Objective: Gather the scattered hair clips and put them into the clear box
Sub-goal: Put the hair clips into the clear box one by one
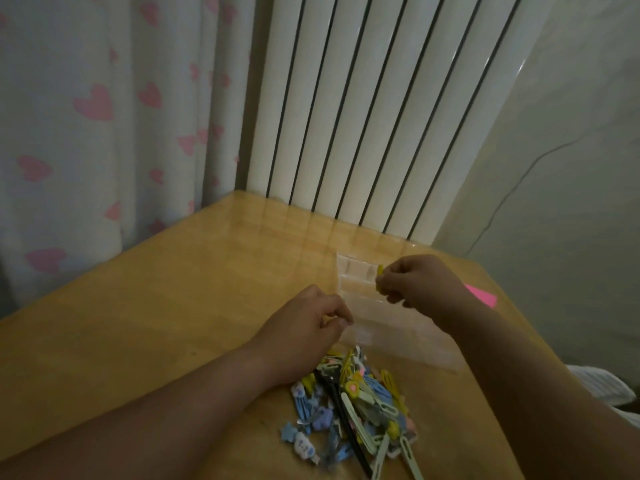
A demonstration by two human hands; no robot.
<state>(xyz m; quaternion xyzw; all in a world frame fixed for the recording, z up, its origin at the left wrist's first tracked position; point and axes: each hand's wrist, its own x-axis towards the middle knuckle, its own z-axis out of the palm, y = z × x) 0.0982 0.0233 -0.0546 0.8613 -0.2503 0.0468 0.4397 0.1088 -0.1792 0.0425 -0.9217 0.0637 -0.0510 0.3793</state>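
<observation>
Clips point(356, 407): being left in a loose heap on the table point(156, 306), near its front edge, just in front of the box point(367, 308); yellow, blue, pale green, pink and black pieces lying crossed over one another; some blurred, shapes not being made out.
Yellow clip point(381, 273): being pinched between the thumb and curled fingers of the right hand point(415, 282); only its end showing past the fingertips; being held above the far compartments of the box, well apart from the heap.
Box: clear, shallow, divided into compartments; lying flat on the table between the two hands; contents not being made out through the plastic.
Left hand point(304, 327): fingers curled; the box's near left edge being pinched between thumb and forefinger; wrist lying just beside the heap.
Right hand: being held over the right side of the box, forearm crossing its near right corner.
Pink sheet point(481, 296): lying on the table just behind the right wrist, partly hidden.
Radiator point(363, 116): white, ribbed, standing against the table's far edge.
Curtain point(104, 133): pale, printed with pink hearts, hanging left of the radiator.
</observation>
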